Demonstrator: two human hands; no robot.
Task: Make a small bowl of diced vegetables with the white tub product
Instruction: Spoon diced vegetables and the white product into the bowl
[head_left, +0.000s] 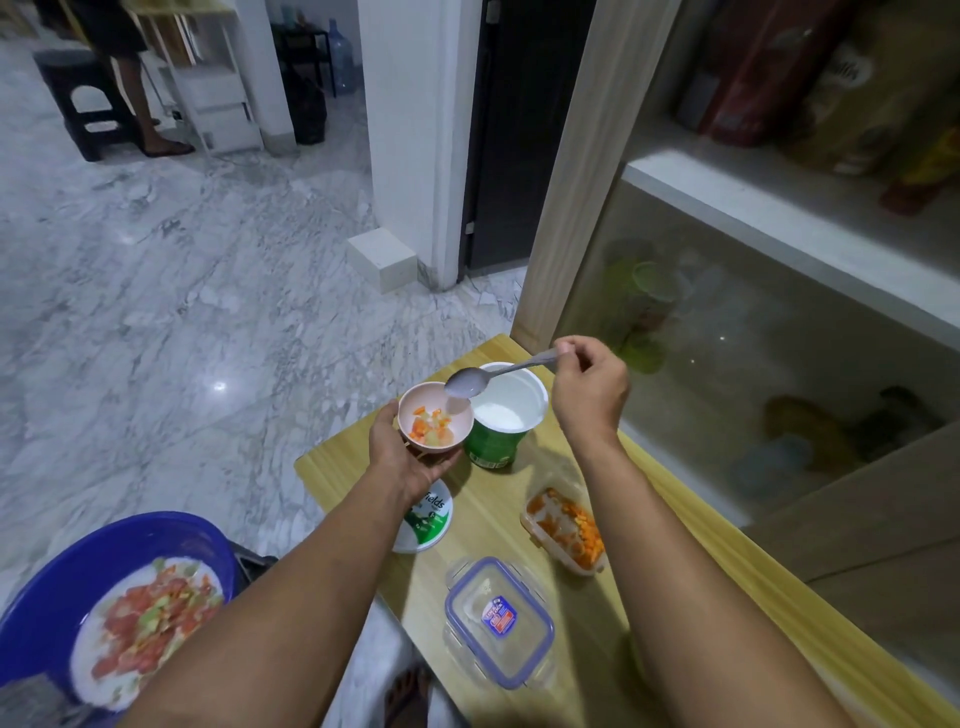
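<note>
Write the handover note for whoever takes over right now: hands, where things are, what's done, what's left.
Left hand: holds the pink bowl from below, lifted above the table.
Right hand: grip on the spoon handle; its scoop, coated white, hangs over the bowl's rim.
Open tub stands right beside the bowl, white product inside; its lid lies on the table.
Vegetable box open, its lid nearer.
Done: diced vegetables in the bowl, tub opened, spooning under way.
Left: probably more white product, then mix and set the bowl down.
</note>
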